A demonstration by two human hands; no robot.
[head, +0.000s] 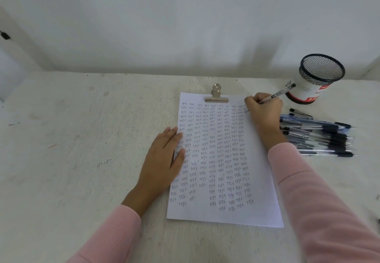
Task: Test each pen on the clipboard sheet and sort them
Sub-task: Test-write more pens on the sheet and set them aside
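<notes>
A white sheet (261,190) lies on the table under a metal clip (216,95), covered with columns of the handwritten word "test". My right hand (265,111) is at the sheet's top right corner, gripping a clear pen (279,93) with its tip on the paper. My left hand (164,160) lies flat, fingers together, on the sheet's left edge. A pile of several dark-capped pens (320,135) lies on the table just right of the sheet.
A black mesh pen cup (316,77) with a white and red label stands at the back right, beyond the pen pile. A white wall (185,26) closes the table's far edge. The pale table top (72,139) stretches to the left.
</notes>
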